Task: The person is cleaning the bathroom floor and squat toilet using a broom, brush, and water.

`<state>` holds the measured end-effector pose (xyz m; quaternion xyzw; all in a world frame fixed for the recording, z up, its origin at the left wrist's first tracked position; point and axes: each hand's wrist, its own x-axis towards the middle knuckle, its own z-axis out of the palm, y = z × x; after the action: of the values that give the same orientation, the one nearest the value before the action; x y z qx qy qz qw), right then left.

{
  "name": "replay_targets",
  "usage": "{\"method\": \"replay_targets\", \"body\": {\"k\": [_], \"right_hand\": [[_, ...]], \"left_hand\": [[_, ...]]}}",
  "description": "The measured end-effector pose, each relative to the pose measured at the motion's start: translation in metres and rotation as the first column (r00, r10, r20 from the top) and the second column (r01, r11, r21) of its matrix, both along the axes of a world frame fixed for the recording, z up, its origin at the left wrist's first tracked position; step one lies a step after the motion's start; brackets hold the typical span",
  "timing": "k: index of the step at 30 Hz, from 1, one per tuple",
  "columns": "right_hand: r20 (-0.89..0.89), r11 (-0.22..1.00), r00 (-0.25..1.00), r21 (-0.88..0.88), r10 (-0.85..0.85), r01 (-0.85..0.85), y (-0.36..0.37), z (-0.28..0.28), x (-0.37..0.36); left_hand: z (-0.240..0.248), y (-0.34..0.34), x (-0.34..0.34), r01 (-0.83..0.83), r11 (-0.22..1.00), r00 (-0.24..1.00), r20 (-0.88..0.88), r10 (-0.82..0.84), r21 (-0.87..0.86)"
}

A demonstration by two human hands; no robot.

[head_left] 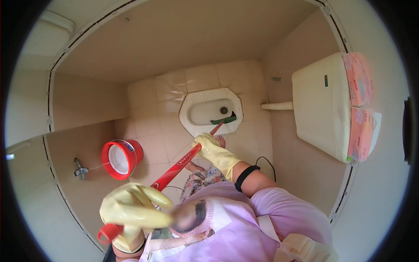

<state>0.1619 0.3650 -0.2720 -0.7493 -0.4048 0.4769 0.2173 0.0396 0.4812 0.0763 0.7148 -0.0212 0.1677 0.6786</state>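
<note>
A white tank [321, 105] is at right, a squat toilet [198, 115] at far centre, a red bucket [137, 153] at left, and a brush [178, 167] is gripped by the gloved left hand [131, 210], near, and right hand [214, 153], farther, its green head [223, 119] over the toilet's near right part.

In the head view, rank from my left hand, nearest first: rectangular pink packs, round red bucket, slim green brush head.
1. Round red bucket, just ahead of your left hand.
2. Slim green brush head, ahead and right.
3. Rectangular pink packs, far right.
</note>
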Motion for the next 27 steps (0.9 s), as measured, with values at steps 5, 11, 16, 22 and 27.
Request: {"method": "replay_targets", "body": {"k": [5,11,16,22,27], "right_hand": [[0.053,0.986,0.997,0.161,-0.055,0.046,0.026,0.002,0.028],[-0.481,0.876,0.757,-0.049,-0.442,0.480,-0.013,-0.121,-0.012],[0.015,0.950,0.987,0.276,-0.158,0.148,0.006,-0.050,-0.044],[0.036,0.899,0.981,0.408,-0.189,0.158,-0.015,-0.013,-0.023],[0.043,0.940,0.995,0.334,-0.094,0.074,-0.033,-0.006,-0.008]], "left_hand": [[-0.003,-0.028,0.011,-0.477,0.878,0.878,-0.051,0.475,-0.029],[0.007,-0.038,0.035,-0.252,0.964,0.964,-0.109,0.243,-0.083],[0.018,-0.041,0.037,-0.244,0.969,0.957,-0.151,0.246,0.035],[0.025,-0.049,0.036,-0.209,0.968,0.937,-0.256,0.239,0.136],[0.013,-0.043,0.019,0.003,1.000,1.000,-0.021,-0.003,-0.006]]}}
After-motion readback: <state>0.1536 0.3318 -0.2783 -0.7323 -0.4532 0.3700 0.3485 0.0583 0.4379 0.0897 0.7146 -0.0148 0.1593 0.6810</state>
